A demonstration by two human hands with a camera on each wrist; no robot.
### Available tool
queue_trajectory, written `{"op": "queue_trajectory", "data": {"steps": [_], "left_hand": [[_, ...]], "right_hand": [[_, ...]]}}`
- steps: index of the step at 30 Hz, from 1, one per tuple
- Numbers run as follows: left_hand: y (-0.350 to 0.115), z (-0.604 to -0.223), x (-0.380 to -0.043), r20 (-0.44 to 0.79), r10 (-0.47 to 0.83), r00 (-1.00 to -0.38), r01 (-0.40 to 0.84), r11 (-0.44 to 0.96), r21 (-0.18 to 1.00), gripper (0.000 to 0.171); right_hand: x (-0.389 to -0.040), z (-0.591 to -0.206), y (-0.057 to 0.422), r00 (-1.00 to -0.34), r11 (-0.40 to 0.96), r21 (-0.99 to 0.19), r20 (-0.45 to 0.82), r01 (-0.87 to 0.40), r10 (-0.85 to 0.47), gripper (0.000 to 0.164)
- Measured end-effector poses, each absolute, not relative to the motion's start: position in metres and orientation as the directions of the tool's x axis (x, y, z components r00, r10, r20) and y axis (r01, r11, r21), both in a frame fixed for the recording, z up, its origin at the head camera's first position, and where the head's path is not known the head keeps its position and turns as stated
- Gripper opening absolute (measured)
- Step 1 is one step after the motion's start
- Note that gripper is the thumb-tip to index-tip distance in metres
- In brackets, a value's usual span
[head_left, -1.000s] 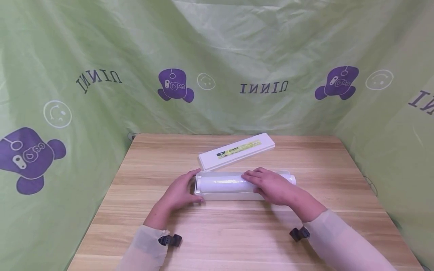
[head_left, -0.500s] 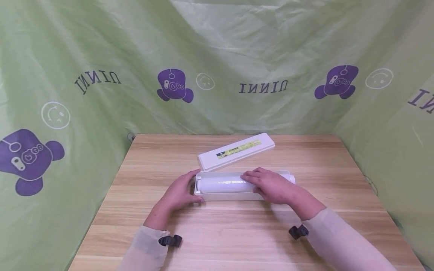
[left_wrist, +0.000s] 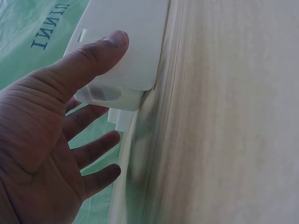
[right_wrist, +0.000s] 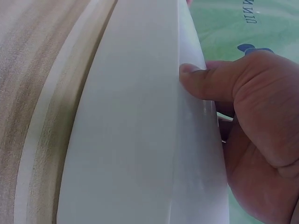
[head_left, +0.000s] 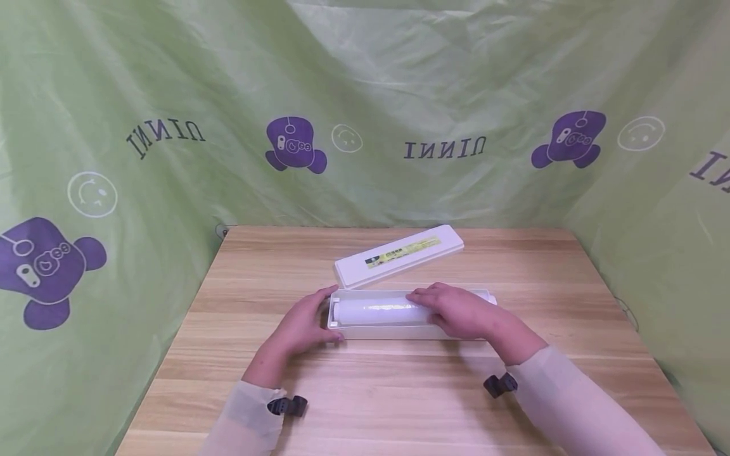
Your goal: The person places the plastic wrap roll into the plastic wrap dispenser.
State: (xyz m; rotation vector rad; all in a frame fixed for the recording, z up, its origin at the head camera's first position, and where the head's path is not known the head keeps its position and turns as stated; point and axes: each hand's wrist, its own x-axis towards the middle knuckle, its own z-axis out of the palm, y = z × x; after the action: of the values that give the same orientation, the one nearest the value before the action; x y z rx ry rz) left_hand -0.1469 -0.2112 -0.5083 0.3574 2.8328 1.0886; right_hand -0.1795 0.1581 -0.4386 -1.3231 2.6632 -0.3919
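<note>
White roll (head_left: 371, 311), smooth, with a glossy highlight on top, lies in the open white box (head_left: 388, 333) near the middle of the surface (head_left: 388, 392). Its long axis runs left to right across your front, parallel to the box's long walls. Your left hand (head_left: 301, 324) clasps the box's left end, thumb on the front wall, other fingers spread apart. Your right hand (head_left: 462, 313) lies palm-down over the roll, fingers clamped on it. White lid (head_left: 379, 263) sits behind, set obliquely.
</note>
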Motion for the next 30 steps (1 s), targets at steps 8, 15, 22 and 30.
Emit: {"op": "queue_trajectory", "data": {"steps": [8,15,22,30], "left_hand": [[-0.211,-0.509,-0.147,0.001,0.236,-0.972,0.178,0.731,0.659,0.115],[-0.209,-0.507,-0.146,-0.001,0.234,-0.972,0.175,0.729,0.662,0.118],[-0.208,-0.507,-0.147,-0.004,0.228,-0.974,0.168,0.729,0.664,0.118],[-0.208,-0.507,-0.147,-0.003,0.228,-0.974,0.167,0.725,0.668,0.119]], "right_hand": [[-0.182,-0.442,0.160,-0.592,0.559,-0.300,0.025,-0.773,-0.805,0.056],[-0.186,-0.448,0.161,-0.607,0.571,-0.333,0.006,-0.750,-0.795,0.057],[-0.192,-0.455,0.165,-0.595,0.538,-0.386,0.037,-0.750,-0.803,0.054],[-0.196,-0.458,0.167,-0.607,0.534,-0.446,0.027,-0.718,-0.794,0.052]]}}
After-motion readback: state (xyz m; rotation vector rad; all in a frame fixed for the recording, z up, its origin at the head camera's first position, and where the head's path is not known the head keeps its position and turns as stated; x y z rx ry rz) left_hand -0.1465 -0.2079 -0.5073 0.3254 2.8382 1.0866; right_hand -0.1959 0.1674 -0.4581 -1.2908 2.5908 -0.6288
